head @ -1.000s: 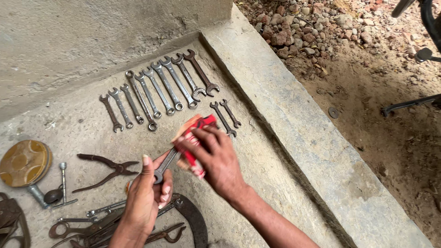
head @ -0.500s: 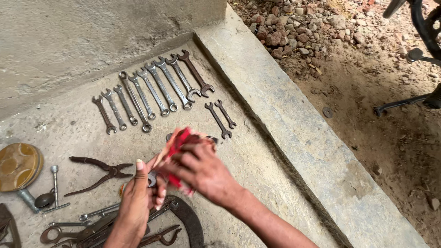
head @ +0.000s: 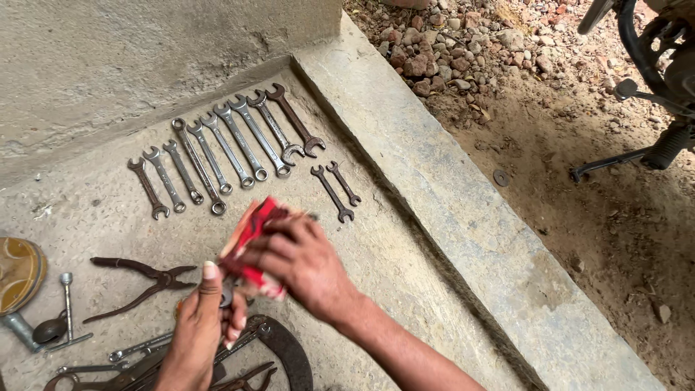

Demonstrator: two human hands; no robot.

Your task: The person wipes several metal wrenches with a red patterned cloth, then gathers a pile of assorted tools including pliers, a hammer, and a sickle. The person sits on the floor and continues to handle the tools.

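My right hand (head: 304, 264) grips a red and white cloth (head: 255, 230) and presses it against a small metal tool that my left hand (head: 201, 326) holds upright; only a bit of that tool shows between the fingers. Both hands hover over a concrete floor (head: 405, 275). Beyond them lies a row of several wrenches (head: 217, 156) side by side, and two small wrenches (head: 335, 190) rest just to the right of the cloth.
Brown pliers (head: 141, 284) lie left of my hands. A round brass-coloured disc (head: 18, 271) and a ratchet piece (head: 66, 304) sit at the far left. Dark tools (head: 282, 355) pile up near the bottom. A raised concrete curb (head: 463, 210) borders dirt and stones; a motorcycle part (head: 651, 65) stands top right.
The cloth has moved along the tool as my right hand rubs it, and both hands have drifted slightly toward me. The view has shifted a little.
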